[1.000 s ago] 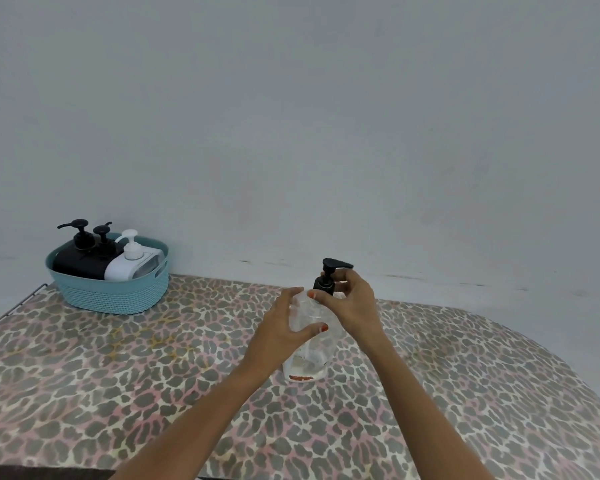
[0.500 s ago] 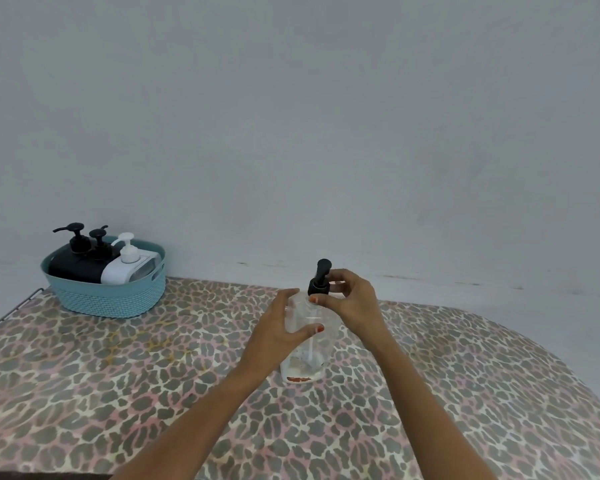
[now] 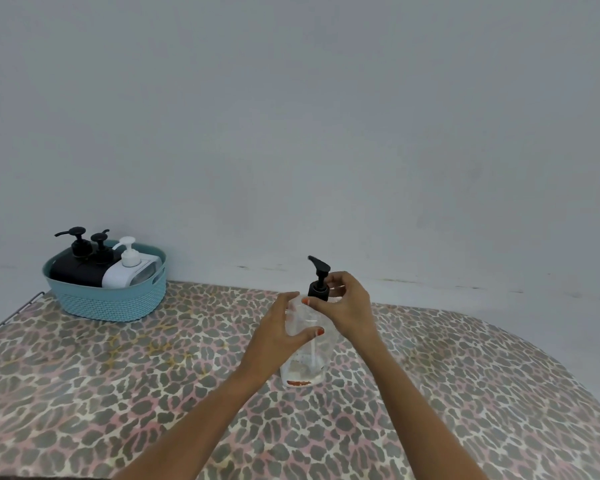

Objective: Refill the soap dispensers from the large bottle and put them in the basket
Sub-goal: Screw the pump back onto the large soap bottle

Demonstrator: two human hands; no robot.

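Head view: left hand (image 3: 280,336) wrapped around the upper body of a clear dispenser bottle (image 3: 305,355), thumb across its near face, fingers hidden behind it. Right hand (image 3: 347,306) closed with thumb and fingertips pinched on the black pump collar (image 3: 318,292) at the bottle's neck, directly above the left-hand hold. Pump spout pointed up and to the left, above both grips. Bottle upright, base resting on the leopard-print table cover (image 3: 118,393) just below the left-hand grip; white dip tube visible through the wall beneath the collar, with a little residue and a reddish strip at the bottom. Fill level otherwise hard to judge. Far to the left of both grips and further back, near the wall (image 3: 291,116): a teal basket (image 3: 111,303) at the table's corner, well apart from the held bottle. Inside it, two black dispensers (image 3: 77,268) with black pumps, and a white dispenser (image 3: 125,271) just beside them on the side nearer the hands. Large refill bottle not seen.
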